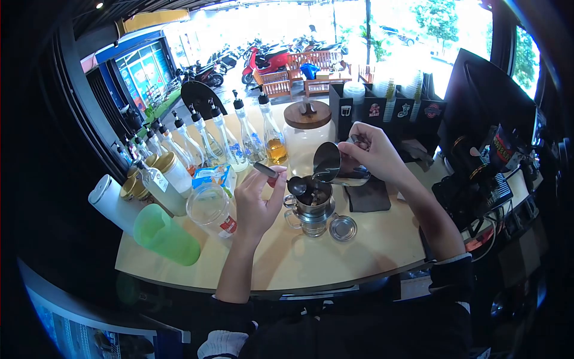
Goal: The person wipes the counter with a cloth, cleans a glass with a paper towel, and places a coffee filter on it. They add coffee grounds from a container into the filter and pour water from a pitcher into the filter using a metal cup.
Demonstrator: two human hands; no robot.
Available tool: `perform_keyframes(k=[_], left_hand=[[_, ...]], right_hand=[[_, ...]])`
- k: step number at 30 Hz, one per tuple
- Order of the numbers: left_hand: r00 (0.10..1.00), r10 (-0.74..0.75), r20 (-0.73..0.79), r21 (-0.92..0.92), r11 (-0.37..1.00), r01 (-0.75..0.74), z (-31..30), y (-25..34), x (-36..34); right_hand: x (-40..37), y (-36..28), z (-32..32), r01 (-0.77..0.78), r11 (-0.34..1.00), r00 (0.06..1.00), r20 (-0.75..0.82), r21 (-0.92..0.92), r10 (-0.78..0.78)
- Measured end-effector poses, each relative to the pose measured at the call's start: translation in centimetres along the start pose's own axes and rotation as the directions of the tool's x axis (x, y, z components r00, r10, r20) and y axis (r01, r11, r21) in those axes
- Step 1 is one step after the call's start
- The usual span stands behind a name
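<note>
My left hand [261,200] is closed around the handle of a metal spoon [296,185], whose bowl hangs at the rim of a metal drip filter [315,209]. In my right hand [373,154] is a steel pitcher [350,177], gripped by its handle and tilted with its spout over the filter's opening. Dark contents show inside the filter, which sits upright on a small glass mug [314,229]. Whether liquid is flowing from the spout is hard to make out. A round metal lid [343,228] lies on the table just right of the mug.
Left of the mug stand a clear plastic cup [209,209] and a green tumbler [167,236]. Syrup bottles [239,131] line the back left. Behind my hands is a wooden-lidded jar [308,134]. A dark cloth [369,196] and a cup organiser [382,116] are at right.
</note>
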State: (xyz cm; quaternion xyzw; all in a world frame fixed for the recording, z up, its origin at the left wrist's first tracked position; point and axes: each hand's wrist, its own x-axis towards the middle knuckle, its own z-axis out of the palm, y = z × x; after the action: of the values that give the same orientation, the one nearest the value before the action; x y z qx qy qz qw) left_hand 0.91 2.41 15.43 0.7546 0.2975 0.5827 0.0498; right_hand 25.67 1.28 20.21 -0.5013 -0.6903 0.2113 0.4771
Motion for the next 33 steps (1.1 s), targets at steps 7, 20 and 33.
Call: perform_keyframes(k=[7, 20, 33], left_hand=[[1.000, 0.012, -0.004, -0.018, 1.000, -0.012, -0.1, 0.0, -0.1], [1.000, 0.007, 0.003, -0.019, 1.000, -0.007, 0.0, 0.1, -0.1], [1.000, 0.022, 0.016, -0.021, 1.000, -0.022, 0.7, 0.1, -0.5]], right_hand=[[0.8, 0.5, 0.5, 0.001, 0.996, 0.999, -0.042, -0.090, -0.004], [0.2, 0.1, -0.4, 0.007, 0.994, 0.997, -0.076, -0.106, -0.015], [-1.2, -0.6, -1.2, 0.013, 0.995, 0.996, -0.084, -0.094, -0.021]])
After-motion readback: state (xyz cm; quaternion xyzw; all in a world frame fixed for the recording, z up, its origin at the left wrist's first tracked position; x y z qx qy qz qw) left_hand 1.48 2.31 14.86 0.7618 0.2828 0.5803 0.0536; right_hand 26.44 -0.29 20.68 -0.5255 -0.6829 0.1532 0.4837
